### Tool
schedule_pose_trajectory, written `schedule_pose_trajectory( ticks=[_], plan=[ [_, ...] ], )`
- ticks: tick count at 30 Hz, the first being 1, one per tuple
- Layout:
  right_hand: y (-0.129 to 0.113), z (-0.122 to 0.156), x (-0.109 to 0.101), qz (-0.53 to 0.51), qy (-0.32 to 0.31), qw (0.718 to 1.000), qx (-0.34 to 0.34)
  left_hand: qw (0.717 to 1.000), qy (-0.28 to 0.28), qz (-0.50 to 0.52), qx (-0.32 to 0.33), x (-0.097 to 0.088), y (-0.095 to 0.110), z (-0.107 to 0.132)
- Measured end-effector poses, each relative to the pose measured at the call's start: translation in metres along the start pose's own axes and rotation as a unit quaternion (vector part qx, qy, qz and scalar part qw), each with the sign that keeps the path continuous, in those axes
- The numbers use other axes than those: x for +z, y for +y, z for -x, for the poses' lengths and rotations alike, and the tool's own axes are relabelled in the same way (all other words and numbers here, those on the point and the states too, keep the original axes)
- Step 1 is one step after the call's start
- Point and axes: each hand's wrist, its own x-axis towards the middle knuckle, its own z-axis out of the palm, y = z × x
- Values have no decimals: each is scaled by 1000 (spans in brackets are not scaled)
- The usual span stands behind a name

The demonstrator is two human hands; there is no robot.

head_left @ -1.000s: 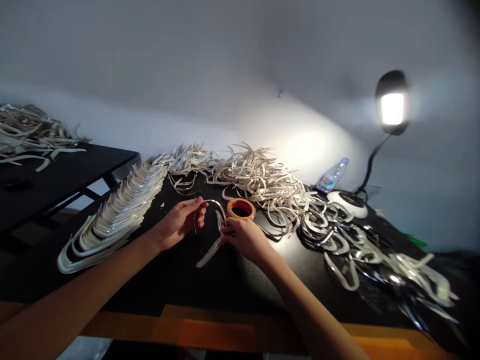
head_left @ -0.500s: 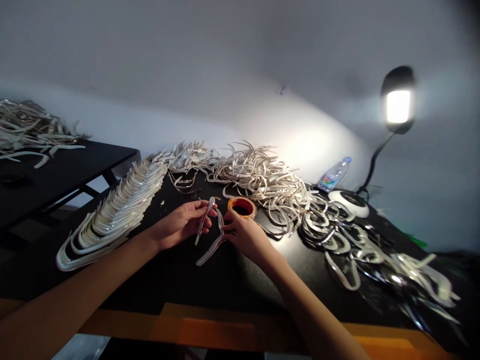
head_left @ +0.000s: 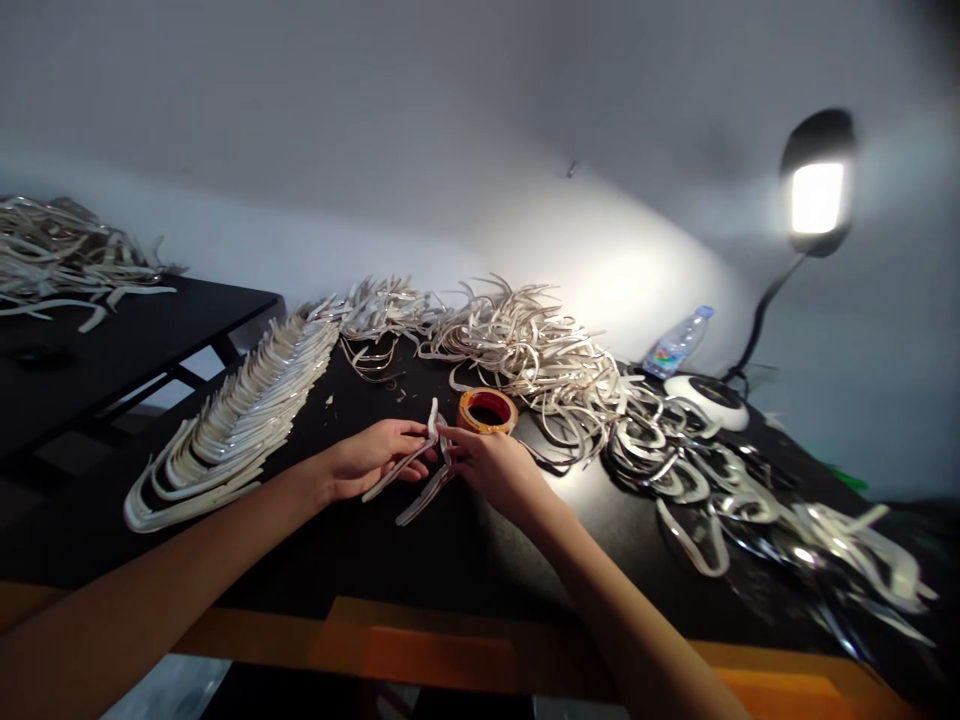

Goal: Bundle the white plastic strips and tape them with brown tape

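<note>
Between thumb and fingers, my left hand (head_left: 379, 455) pinches a thin, curved whitish strip (head_left: 401, 468), whose lower end slants toward me. My right hand (head_left: 491, 465) is closed on a second curved strip (head_left: 426, 498) with a bent middle. The upper parts of both strips come close together between the hands; whether they touch I cannot tell. Just behind my right hand a roll of orange tape (head_left: 487, 412) lies on the black table (head_left: 480, 580).
A neat row of nested curved strips (head_left: 247, 410) runs along the left. Behind the tape is a tangled heap of strips (head_left: 525, 345). Looped shiny pieces (head_left: 675, 460), a plastic bottle (head_left: 679, 343) and a lit lamp (head_left: 817, 195) stand to the right. Another table (head_left: 172, 320) carries more strips.
My hands have come closer together. The strip in my left hand has turned from steep to more slanted, and its top has moved toward the right-hand strip. The view has shifted slightly.
</note>
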Motion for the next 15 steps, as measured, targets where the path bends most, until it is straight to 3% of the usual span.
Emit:
schedule_pose_trajectory(
  ticks=[4, 10, 15],
  plan=[
    [-3, 0, -2, 46, -5, 999, -9, 1000, 19, -9, -11, 4, 1, 3],
    [-2, 0, 1, 89, 5, 996, -13, 998, -33, -49, -29, 12, -2, 7],
    [-2, 0, 1, 106, 0, 994, -19, 995, -50, -92, 1, 10, -6, 6]
  ],
)
